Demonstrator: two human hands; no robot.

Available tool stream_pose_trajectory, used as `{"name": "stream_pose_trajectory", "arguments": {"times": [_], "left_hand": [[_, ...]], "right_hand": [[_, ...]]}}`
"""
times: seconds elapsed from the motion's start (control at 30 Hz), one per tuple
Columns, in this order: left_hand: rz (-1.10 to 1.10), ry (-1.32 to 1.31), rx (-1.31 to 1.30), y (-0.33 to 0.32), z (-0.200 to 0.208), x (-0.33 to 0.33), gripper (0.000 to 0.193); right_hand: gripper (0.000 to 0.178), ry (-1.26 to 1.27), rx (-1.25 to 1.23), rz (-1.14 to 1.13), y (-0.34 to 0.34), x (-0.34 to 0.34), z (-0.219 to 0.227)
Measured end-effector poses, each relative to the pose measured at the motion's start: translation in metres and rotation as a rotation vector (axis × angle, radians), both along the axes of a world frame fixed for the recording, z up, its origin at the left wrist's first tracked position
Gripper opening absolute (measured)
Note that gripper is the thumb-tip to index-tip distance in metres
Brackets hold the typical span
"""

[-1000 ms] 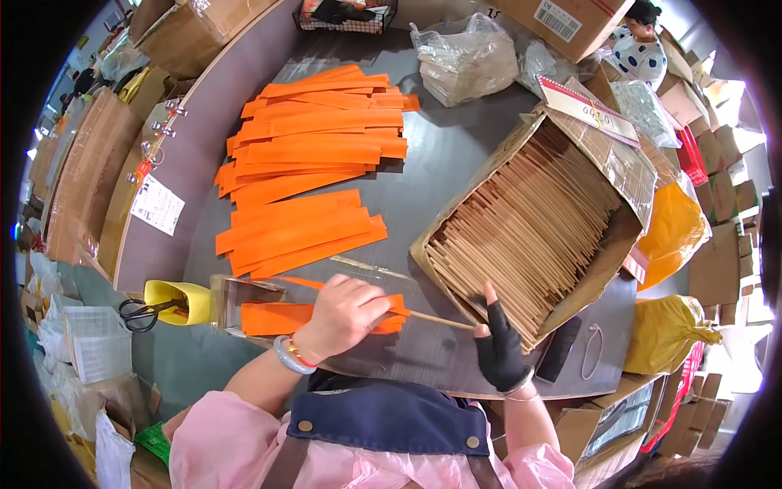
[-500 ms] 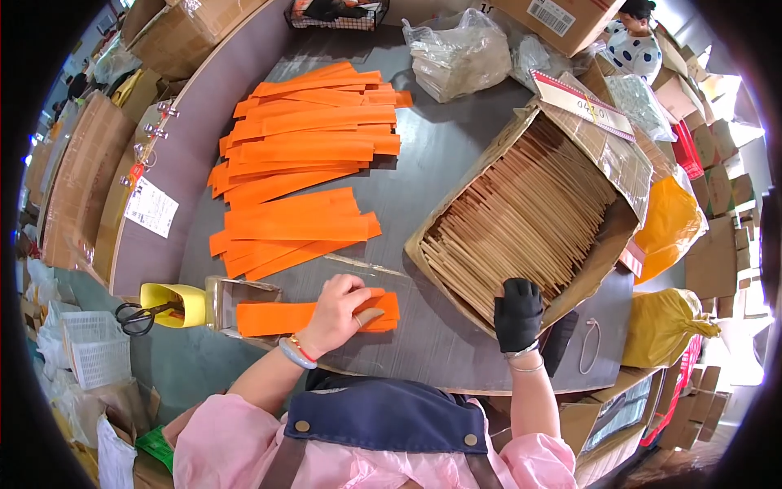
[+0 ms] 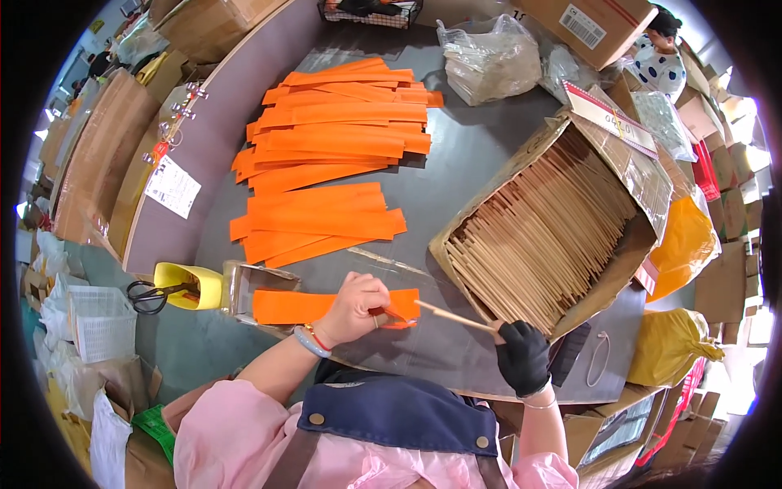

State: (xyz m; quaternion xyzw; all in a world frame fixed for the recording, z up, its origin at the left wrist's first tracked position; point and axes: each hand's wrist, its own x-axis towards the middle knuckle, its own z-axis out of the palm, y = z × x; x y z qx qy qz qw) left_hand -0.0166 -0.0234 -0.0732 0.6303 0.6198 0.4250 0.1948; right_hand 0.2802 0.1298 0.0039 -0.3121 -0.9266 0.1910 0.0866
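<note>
My left hand (image 3: 357,310), a bracelet at its wrist, is closed on an orange strip (image 3: 281,308) near its right end, where a bit of it bends up. The strip lies flat on the table, its left end by a small open carton. My right hand (image 3: 523,357), in a black fingerless glove, grips thin wooden sticks (image 3: 464,318) by one end. They look like two, and point left toward the strip. Just beyond that hand stands a cardboard box (image 3: 458,277) packed with similar sticks (image 3: 546,228). More orange strips (image 3: 334,143) lie in overlapping rows farther back.
At the left edge, a yellow holder (image 3: 199,287) with black-handled scissors (image 3: 149,298) adjoins the small carton (image 3: 238,297). A clear plastic bag (image 3: 489,61) sits at the back. A raised panel (image 3: 216,114) borders the table's left. A yellow sack (image 3: 668,346) stands at right.
My right hand has come away from the box with wooden sticks and moved toward the strip. The strip's right end is now bent up at my left fingers. The whole view has shifted slightly.
</note>
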Motion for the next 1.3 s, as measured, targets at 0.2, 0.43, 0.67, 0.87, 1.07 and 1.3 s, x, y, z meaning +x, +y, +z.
{"name": "stream_pose_trajectory", "arguments": {"times": [0.2, 0.43, 0.67, 0.87, 1.07, 1.3], "left_hand": [[0.004, -0.008, -0.011, 0.000, 0.003, 0.000, 0.021], [-0.072, 0.318, 0.150, 0.021, 0.048, 0.033, 0.018], [-0.237, 0.486, 0.091, 0.031, 0.065, 0.052, 0.013], [0.269, 0.486, -0.065, 0.048, 0.038, -0.006, 0.032], [0.247, 0.375, -0.393, 0.057, -0.002, -0.008, 0.035], [0.226, 0.309, -0.410, 0.066, -0.002, -0.015, 0.038]], "right_hand": [[0.022, -0.014, -0.011, 0.051, -0.005, 0.003, 0.011], [0.026, -0.093, -0.106, 0.181, -0.017, -0.040, 0.018], [0.053, 0.554, -0.480, 0.133, -0.035, -0.070, 0.002], [0.029, 0.311, 0.193, -0.295, 0.035, -0.021, -0.040], [0.023, 0.089, 0.299, -0.211, 0.050, -0.018, -0.047], [0.014, 0.004, 0.254, -0.230, 0.055, -0.020, -0.049]]}}
